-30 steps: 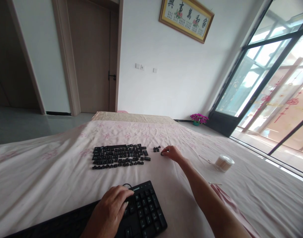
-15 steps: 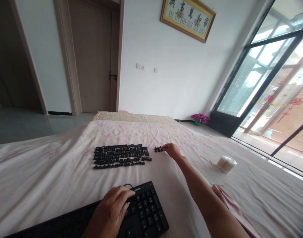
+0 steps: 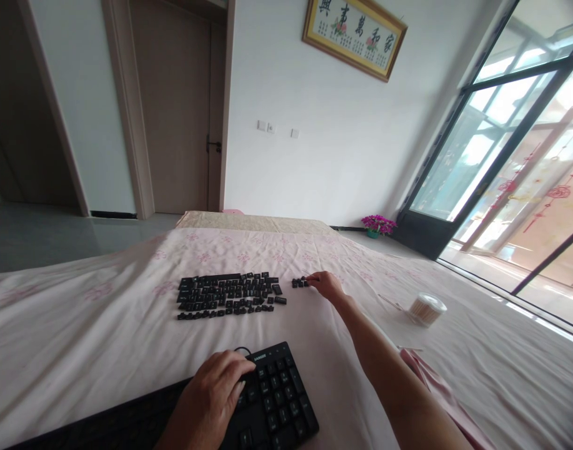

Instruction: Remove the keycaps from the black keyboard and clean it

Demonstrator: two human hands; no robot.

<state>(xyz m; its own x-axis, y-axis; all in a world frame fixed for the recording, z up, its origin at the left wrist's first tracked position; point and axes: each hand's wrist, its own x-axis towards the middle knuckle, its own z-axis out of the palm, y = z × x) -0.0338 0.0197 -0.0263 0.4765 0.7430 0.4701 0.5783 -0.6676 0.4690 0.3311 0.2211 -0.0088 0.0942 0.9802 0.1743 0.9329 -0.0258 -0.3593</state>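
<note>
A black keyboard (image 3: 286,400) lies at a slant near the front, with keycaps on its number pad and a dark, keyless-looking stretch to the left. My left hand (image 3: 215,394) lies over its upper middle, fingers bent around the top edge and thumb on the face. Farther off, my right hand (image 3: 324,284) reaches forward to a small cluster of loose black keycaps (image 3: 299,283). Its fingertips pinch together at the cluster's right end, on what looks like a keycap, mostly hidden by the fingers. Left of that cluster, many loose keycaps (image 3: 227,294) lie in rows.
Pale pink flowered cloth (image 3: 127,337) covers the surface. To the right stands a clear round tub of cotton swabs (image 3: 427,309), with a loose swab (image 3: 389,302) beside it. A pink cloth (image 3: 427,381) lies near my right forearm.
My right fingertips have shifted very slightly at the small cluster. My left hand and the keyboard hold their place.
</note>
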